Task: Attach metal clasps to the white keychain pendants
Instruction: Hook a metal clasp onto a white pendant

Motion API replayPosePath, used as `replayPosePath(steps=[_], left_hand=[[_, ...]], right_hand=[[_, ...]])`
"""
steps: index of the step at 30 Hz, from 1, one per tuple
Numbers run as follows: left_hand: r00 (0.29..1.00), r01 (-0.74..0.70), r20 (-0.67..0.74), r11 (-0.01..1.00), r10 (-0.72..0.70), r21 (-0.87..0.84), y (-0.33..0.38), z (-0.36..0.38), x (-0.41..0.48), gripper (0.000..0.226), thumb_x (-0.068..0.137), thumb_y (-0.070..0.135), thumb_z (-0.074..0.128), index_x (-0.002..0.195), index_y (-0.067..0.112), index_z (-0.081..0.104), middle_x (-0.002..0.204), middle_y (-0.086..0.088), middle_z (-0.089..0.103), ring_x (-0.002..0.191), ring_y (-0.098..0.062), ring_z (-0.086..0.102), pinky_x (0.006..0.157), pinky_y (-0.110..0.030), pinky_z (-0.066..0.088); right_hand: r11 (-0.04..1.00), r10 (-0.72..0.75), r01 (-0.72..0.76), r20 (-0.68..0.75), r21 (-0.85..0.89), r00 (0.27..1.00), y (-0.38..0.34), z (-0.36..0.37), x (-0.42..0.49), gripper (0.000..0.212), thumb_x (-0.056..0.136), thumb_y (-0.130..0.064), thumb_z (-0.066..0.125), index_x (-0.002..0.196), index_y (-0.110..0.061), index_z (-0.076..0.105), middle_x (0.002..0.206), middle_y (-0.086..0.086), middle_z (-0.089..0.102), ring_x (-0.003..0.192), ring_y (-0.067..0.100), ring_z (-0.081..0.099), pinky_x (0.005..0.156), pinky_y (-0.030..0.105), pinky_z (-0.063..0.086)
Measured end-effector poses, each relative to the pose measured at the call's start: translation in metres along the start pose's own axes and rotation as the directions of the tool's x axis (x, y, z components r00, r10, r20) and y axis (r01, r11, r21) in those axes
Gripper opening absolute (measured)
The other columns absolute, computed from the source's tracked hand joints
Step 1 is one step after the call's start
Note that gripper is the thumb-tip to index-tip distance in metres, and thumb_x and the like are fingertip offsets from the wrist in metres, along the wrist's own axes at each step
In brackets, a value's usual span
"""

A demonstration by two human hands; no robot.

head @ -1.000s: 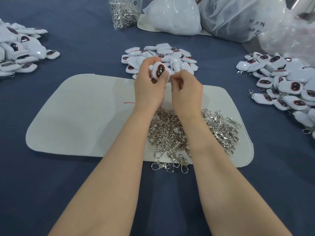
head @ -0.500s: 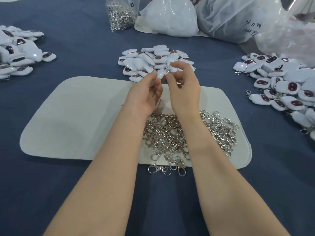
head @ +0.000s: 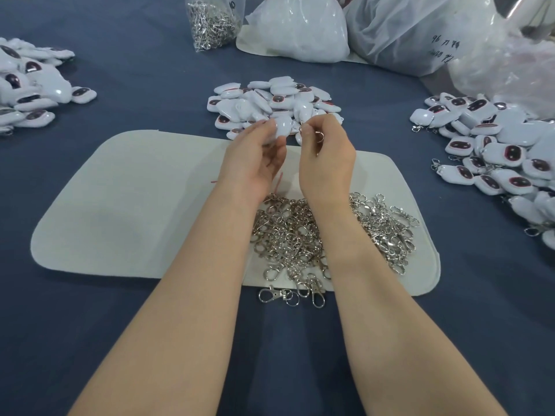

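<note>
Both forearms reached forward side by side over the white mat (head: 135, 205), and the two hands met above its far edge. The left hand (head: 255, 163) was turned with the palm up and inward. The right hand (head: 327, 163) stood close beside it, its back toward the camera.

Under the wrists a heap of metal clasps (head: 315, 232) lay on the mat, partly hidden by the arms. Just behind the hands was a middle pile of pendants (head: 270, 97) on the blue tabletop (head: 120, 70), so the fingertips were seen against it. A left pile (head: 30, 88) and a right pile (head: 495, 145) of pendants lay further out. At the far side stood a clear bag of clasps (head: 211, 22) and large plastic bags (head: 294, 28).

The left grip was closed on one white pendant (head: 282, 126), pinched between thumb and fingers. The right grip was curled around a single clasp (head: 319, 136), whose ring showed by the forefinger, very near the pendant. Whether the two touched, I could not tell.
</note>
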State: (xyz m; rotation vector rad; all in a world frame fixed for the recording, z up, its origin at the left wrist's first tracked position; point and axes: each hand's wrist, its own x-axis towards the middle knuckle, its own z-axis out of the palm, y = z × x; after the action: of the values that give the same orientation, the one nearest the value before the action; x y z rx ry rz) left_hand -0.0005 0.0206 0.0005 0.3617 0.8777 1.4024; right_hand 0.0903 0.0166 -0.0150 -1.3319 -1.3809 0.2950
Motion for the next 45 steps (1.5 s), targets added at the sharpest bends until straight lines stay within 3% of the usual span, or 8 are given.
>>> replayPosePath(steps=[6,11,17,24,28,36,41,45], left_hand=[[0.970,-0.241,0.049,0.938,0.236,0.249,0.003,0.001,-0.001,0.021,0.092,0.010,0.057,0.107,0.023,0.060,0.086,0.001,0.058,0.053,-0.007,0.052,0.058,-0.017,0.048],[0.855,-0.496,0.178,0.669,0.487,0.554,0.004,0.006,-0.003,0.023,0.092,0.007,0.053,0.110,0.022,0.056,0.105,-0.008,0.062,0.077,-0.015,0.054,0.063,-0.019,0.048],[0.970,-0.233,-0.030,0.955,0.243,0.185,-0.001,0.005,-0.001,0.021,0.094,0.007,0.056,0.114,0.010,0.051,0.075,0.000,0.057,0.051,-0.004,0.057,0.056,-0.018,0.052],[0.998,-0.055,-0.020,0.998,0.055,-0.001,-0.001,-0.001,0.005,0.008,0.095,0.007,0.053,0.087,0.009,0.052,0.040,0.008,0.049,0.044,-0.002,0.056,0.049,-0.014,0.048],[1.000,-0.001,0.012,1.000,0.001,0.024,-0.003,0.001,0.004,0.010,0.095,0.007,0.054,0.085,0.010,0.053,0.043,0.006,0.053,0.043,-0.003,0.056,0.047,-0.014,0.048],[0.995,-0.098,0.010,0.980,0.098,0.173,-0.005,0.005,-0.002,0.015,0.093,0.008,0.057,0.107,0.013,0.051,0.077,-0.002,0.057,0.051,-0.006,0.059,0.052,-0.017,0.051],[0.940,-0.325,0.041,0.853,0.339,0.409,-0.005,0.006,-0.003,0.021,0.092,0.008,0.056,0.111,0.017,0.054,0.089,-0.006,0.058,0.056,-0.009,0.056,0.058,-0.019,0.050],[0.821,-0.534,0.201,0.596,0.534,0.600,-0.004,0.005,-0.003,0.026,0.091,0.006,0.055,0.113,0.019,0.057,0.101,0.003,0.059,0.081,-0.015,0.060,0.081,-0.030,0.054]], right_hand=[[0.993,-0.061,0.065,0.050,-0.097,0.997,0.002,-0.002,0.000,0.014,0.094,-0.004,0.046,0.093,0.002,0.058,0.092,0.014,0.060,0.084,0.028,0.053,0.072,0.028,0.037],[0.987,-0.092,0.095,0.032,-0.126,0.995,0.003,-0.002,0.000,0.015,0.094,-0.003,0.046,0.094,0.002,0.060,0.093,0.015,0.059,0.085,0.029,0.051,0.071,0.025,0.034],[0.998,0.068,-0.067,0.082,-0.011,0.994,0.002,-0.001,0.001,0.014,0.093,-0.009,0.051,0.101,-0.007,0.062,0.094,0.001,0.064,0.085,0.012,0.054,0.076,0.017,0.040],[0.958,0.196,-0.219,0.133,0.184,0.971,-0.002,-0.001,0.003,0.005,0.092,-0.018,0.058,0.094,-0.019,0.061,0.088,-0.009,0.063,0.089,0.007,0.060,0.082,0.015,0.046],[0.952,0.200,-0.224,0.128,0.209,0.971,-0.003,-0.001,0.003,0.007,0.090,-0.012,0.059,0.086,-0.018,0.059,0.083,-0.005,0.065,0.087,0.014,0.063,0.085,0.026,0.050],[0.981,0.156,-0.156,0.012,0.112,0.988,0.001,0.000,0.003,0.008,0.093,-0.010,0.053,0.094,-0.010,0.061,0.075,-0.013,0.057,0.075,0.007,0.055,0.069,0.007,0.039],[0.998,0.038,-0.037,0.024,-0.042,0.999,0.006,0.000,0.002,0.012,0.094,-0.008,0.050,0.096,-0.002,0.061,0.087,0.005,0.065,0.079,0.017,0.053,0.068,0.018,0.036],[0.992,-0.039,0.046,0.061,-0.118,0.997,0.004,-0.001,-0.001,0.014,0.094,-0.006,0.047,0.093,0.000,0.059,0.087,0.012,0.063,0.082,0.029,0.054,0.073,0.036,0.040]])
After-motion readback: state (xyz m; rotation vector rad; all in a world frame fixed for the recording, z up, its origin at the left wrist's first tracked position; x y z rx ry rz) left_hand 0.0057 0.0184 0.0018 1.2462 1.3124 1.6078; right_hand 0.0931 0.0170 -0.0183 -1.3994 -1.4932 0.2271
